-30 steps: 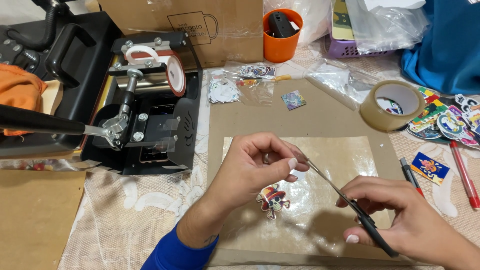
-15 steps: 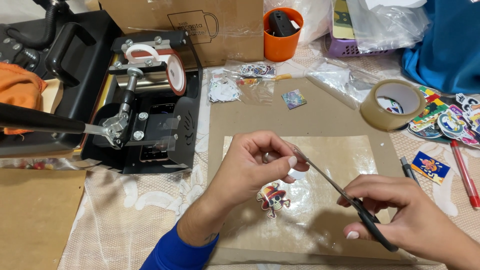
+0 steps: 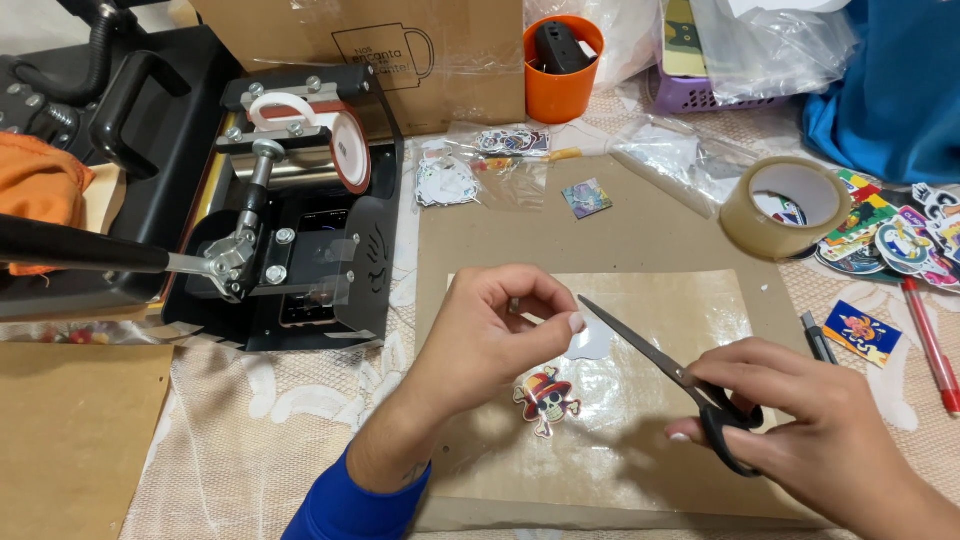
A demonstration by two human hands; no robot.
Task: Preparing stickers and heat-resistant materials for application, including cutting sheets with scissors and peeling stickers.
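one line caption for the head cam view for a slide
Left hand pinches a clear film piece while right hand holds black scissors above a sticker.

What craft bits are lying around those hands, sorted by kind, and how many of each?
Scissors, in the right hand: 1
Tape roll: 1
Orange cup: 1
Red pen: 1
Cut-out sticker below the left hand: 1
Total: 5

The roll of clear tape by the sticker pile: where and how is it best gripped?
Probably by its wall: the tape roll lies flat with its hole facing up, so come from above, one finger inside the ring and thumb outside, on the near-left side away from the stickers.
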